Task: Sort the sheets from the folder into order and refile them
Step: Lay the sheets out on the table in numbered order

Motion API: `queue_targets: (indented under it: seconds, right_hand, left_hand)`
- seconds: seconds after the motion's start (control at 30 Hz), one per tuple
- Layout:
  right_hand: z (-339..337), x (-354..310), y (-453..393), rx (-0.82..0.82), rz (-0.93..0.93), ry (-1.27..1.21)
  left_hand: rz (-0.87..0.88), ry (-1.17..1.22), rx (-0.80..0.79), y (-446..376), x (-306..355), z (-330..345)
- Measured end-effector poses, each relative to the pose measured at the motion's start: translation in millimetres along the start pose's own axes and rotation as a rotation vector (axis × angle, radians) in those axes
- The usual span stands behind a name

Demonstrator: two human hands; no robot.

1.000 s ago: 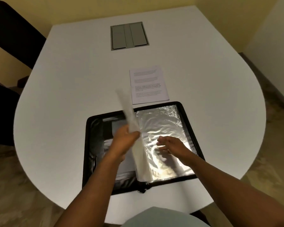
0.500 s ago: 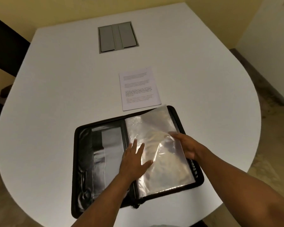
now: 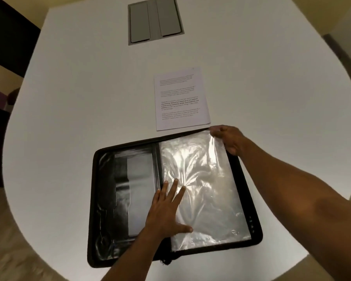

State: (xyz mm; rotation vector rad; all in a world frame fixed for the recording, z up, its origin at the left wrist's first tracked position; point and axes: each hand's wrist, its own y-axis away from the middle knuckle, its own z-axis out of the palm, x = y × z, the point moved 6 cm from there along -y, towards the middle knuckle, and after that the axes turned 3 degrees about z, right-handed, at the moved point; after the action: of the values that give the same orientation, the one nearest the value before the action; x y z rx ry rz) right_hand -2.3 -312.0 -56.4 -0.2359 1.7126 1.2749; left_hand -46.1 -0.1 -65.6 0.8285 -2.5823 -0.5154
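Pinching the far right corner of the plastic sleeve (image 3: 203, 189), the right hand (image 3: 229, 138) is curled; the left hand (image 3: 166, 211) is pressed flat near the folder (image 3: 101, 199) spine. Printed sheets (image 3: 180, 98) lie just beyond. The slippery sleeve could be creased if pulled unevenly.

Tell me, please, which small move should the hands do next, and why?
Probably the right hand should lift the sleeve's far corner to open it: it pinches that corner, the left hand lies flat holding the sleeve down, and the printed sheets wait beyond the folder.
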Motion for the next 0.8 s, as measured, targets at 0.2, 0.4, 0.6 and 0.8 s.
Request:
queue_targets:
  seconds: [0.2, 0.4, 0.6, 0.8]
  right_hand:
    - [-34, -10, 4, 0.491, -0.224, 0.379]
    - [60, 22, 82, 0.221, -0.84, 1.023]
    - [69, 100, 81, 0.08, -0.593, 1.413]
    - [53, 97, 78, 0.068, -0.579, 1.526]
  left_hand:
    - [0.023, -0.018, -0.02, -5, 6, 2]
    - [0.055, -0.052, -0.014, -5, 7, 5]
    - [0.07, -0.015, 0.082, -4, 2, 7]
    - [0.021, 0.129, 0.172, 6, -4, -7]
